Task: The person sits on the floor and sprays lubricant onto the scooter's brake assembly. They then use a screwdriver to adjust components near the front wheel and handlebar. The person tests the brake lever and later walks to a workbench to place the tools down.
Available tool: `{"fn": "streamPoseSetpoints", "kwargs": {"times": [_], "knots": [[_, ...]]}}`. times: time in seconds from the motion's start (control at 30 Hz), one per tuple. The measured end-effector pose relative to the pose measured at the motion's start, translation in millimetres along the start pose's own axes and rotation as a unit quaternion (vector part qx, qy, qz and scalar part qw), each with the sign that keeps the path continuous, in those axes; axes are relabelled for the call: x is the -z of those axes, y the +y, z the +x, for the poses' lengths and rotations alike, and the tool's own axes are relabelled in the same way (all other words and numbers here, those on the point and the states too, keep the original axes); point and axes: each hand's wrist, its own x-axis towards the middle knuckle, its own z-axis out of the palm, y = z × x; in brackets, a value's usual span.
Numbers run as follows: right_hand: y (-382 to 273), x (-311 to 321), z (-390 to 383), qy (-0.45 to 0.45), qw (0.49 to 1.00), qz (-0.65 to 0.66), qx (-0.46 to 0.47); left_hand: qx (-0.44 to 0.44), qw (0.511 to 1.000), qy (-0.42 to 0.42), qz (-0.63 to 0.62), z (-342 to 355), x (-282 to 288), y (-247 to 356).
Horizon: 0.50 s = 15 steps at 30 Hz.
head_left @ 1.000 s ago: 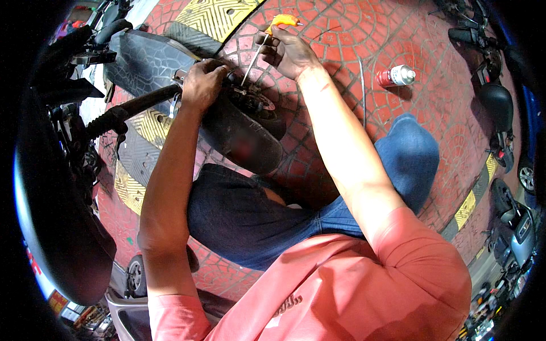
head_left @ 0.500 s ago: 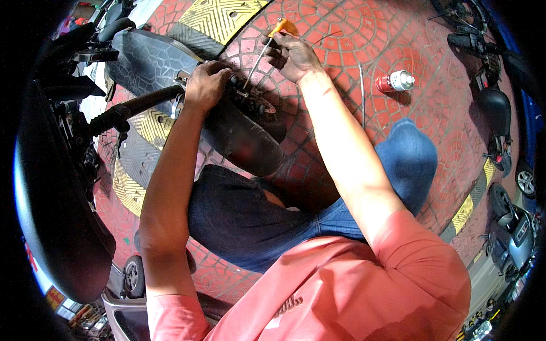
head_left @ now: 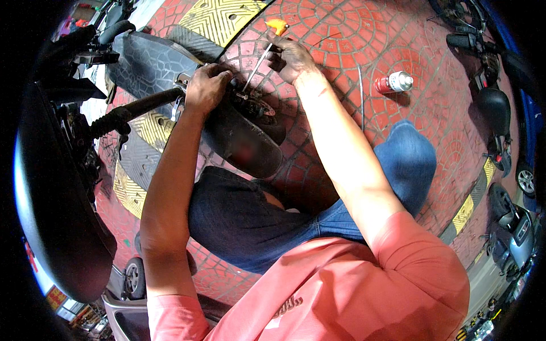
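A: Your right hand (head_left: 291, 59) has the tool (head_left: 260, 64): fingers curled in around it just under the yellow handle (head_left: 277, 26), no gap showing.

B: Agreed. Handle pokes out past your fingers; the rest slants down-left toward the wheel (head_left: 276, 129). Tip's too small to tell if it's seated.

A: That slant probably gives your knuckles room off the wheel.

B: Your left hand (head_left: 207, 86) lies between the deck (head_left: 148, 63) and the fender (head_left: 242, 146), fingers bent over. Reads as bracing. What's under them is hidden; can't tell if they grip.

A: Tool is to the right of those fingers, near, apart from them.

B: Can (head_left: 393, 83) is off to your right on the paving (head_left: 341, 42), well apart from both hands. Likely parked there for elbow room.
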Motion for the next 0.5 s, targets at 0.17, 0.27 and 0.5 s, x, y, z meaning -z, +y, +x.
{"fn": "streamPoseSetpoints", "kwargs": {"times": [0.17, 0.27, 0.5], "knots": [[-3, -13, -14, -0.07, 0.994, 0.084, -0.021, 0.005, 1.0, -0.005, 0.011, -2, 4, -2], [-5, -7, -14, -0.058, 0.996, 0.06, 0.008, 0.004, 1.0, -0.007, 0.0, 0, 3, -2], [2, 0, -2, -0.051, 0.997, 0.055, -0.017, -0.009, 0.999, -0.019, -0.03, -3, 3, 3]]}}
